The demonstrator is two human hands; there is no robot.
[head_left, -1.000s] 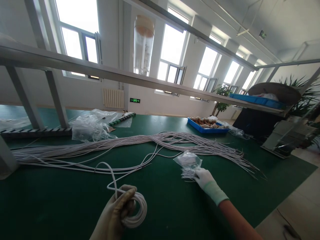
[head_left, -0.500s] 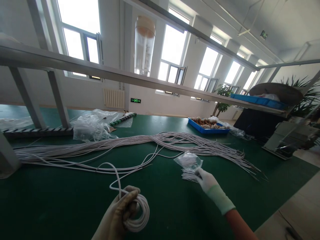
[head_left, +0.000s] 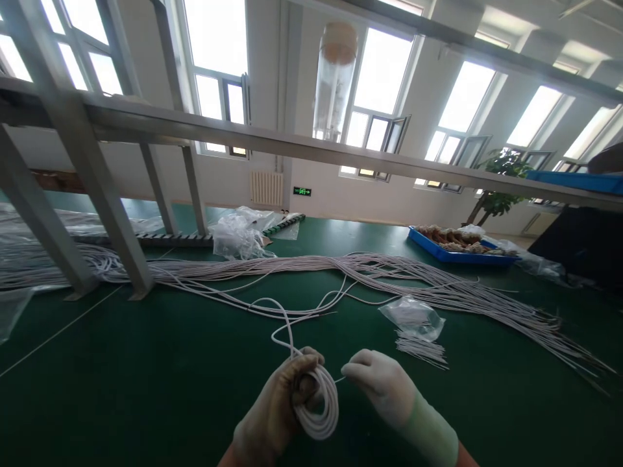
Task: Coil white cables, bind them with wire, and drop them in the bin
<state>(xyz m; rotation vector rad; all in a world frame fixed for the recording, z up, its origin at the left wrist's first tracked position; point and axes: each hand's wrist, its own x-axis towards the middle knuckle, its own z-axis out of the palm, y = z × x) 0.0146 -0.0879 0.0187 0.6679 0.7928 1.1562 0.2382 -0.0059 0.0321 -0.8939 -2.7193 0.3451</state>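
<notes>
My left hand (head_left: 275, 399), in a soiled white glove, is closed around a coil of white cable (head_left: 329, 408). From the top of this coil, a loose length runs back toward the long cables on the table. Just right of the coil, my right hand (head_left: 384, 386), in a cleaner glove with a pale green cuff, pinches a thin white tie (head_left: 339, 379) that points at the coil. Whether the tie touches the coil is hard to make out. Beyond my right hand lies a pile of similar thin ties (head_left: 422, 349), partly under a clear plastic bag (head_left: 413, 318).
A long bundle of white cables (head_left: 302, 263) stretches across the green table (head_left: 185, 376). Metal shelf posts (head_left: 119, 214) stand at the left. Behind the bundle are crumpled plastic (head_left: 238, 235) and a blue tray (head_left: 462, 257) of parts. A shelf (head_left: 292, 144) with a clear bottle (head_left: 335, 84) spans overhead.
My right hand has left the pile of ties and come over beside the coil with one thin tie. My left hand still holds the coil. The view has turned left.
</notes>
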